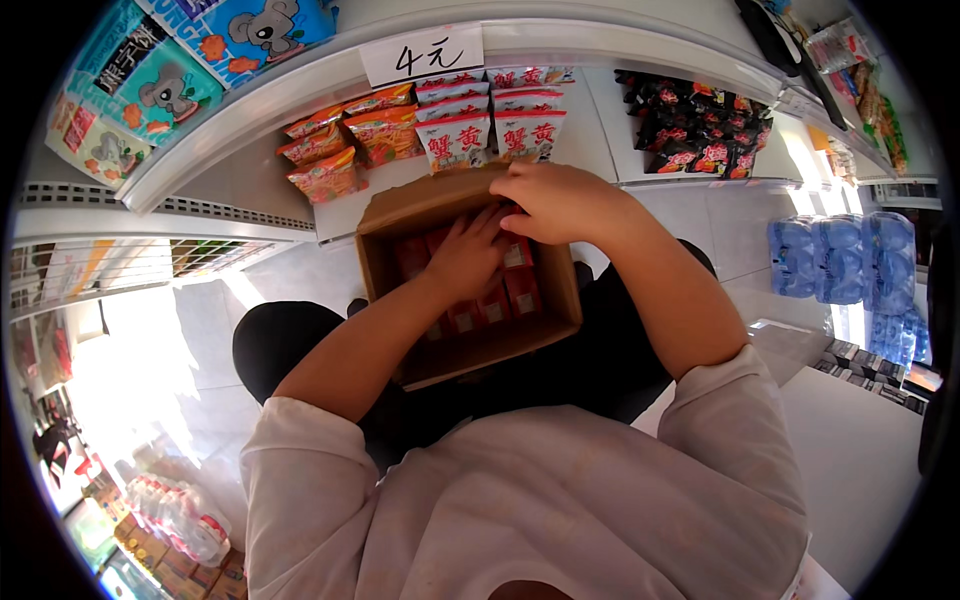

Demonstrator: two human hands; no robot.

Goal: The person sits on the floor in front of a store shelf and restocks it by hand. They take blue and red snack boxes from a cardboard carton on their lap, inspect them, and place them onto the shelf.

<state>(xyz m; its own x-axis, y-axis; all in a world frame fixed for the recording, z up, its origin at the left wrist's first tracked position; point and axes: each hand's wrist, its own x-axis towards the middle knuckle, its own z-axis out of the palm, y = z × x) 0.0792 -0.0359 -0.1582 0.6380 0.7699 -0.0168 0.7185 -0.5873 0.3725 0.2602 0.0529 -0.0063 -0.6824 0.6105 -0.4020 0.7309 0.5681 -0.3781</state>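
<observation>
An open cardboard box [487, 354] stands tilted between my knees, with several small red packs [491, 306] in rows inside it. My left hand [469, 255] reaches down into the box, its fingers over the packs near the far wall; whether they grip a pack cannot be told. My right hand [559, 202] is bent over the far right part of the box, fingertips at the rim and beside my left fingers. Its thumb and fingers are apart, and its palm side is partly hidden. White and red snack bags [454, 142] stand on the shelf just beyond the box.
Orange snack bags [324, 176] and black snack bags [705, 157] sit on the lower shelf. A shelf edge [600, 46] with a handwritten price card [422, 56] overhangs them. Blue-wrapped bottle packs [840, 259] stand at right; a white surface [840, 442] lies beside my right arm.
</observation>
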